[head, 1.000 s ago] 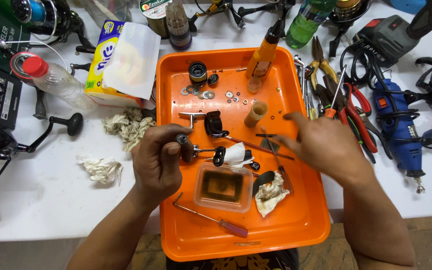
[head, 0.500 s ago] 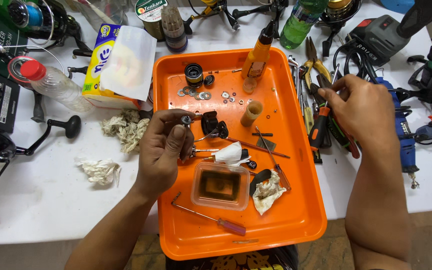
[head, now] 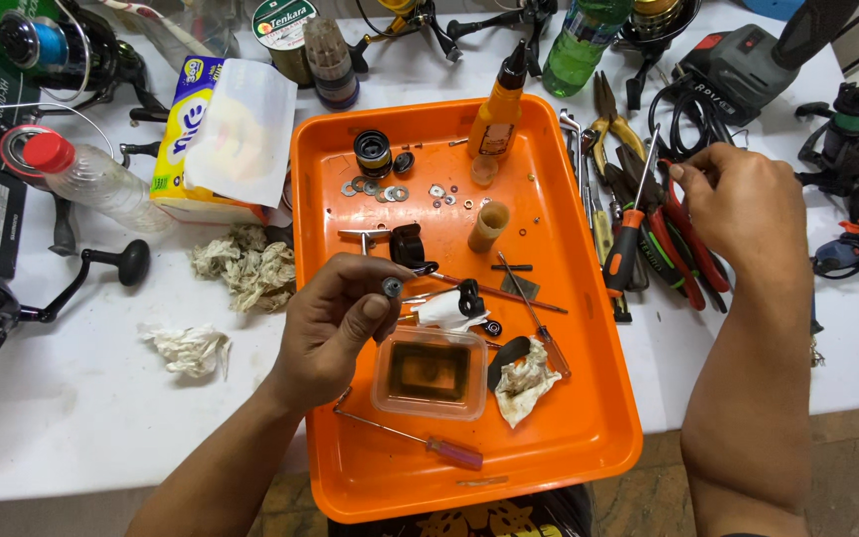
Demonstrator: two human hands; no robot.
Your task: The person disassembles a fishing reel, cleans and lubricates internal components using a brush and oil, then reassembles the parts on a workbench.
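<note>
Over the orange tray (head: 569, 438), my left hand (head: 335, 328) pinches a small round metal part (head: 392, 286) at its rim; it looks light, hard, slippery. My right hand (head: 738, 204) closes its grip on the screwdriver (head: 628, 229) shaft among desk (head: 82, 418) tools.

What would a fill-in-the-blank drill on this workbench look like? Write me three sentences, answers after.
1. The left hand pinches a small round metal part above a tray coloured ____.
2. The right hand grips a screwdriver whose handle is black and ____.
3. The clear plastic tub sits ____ the tray.

Answers: orange; orange; inside
</note>
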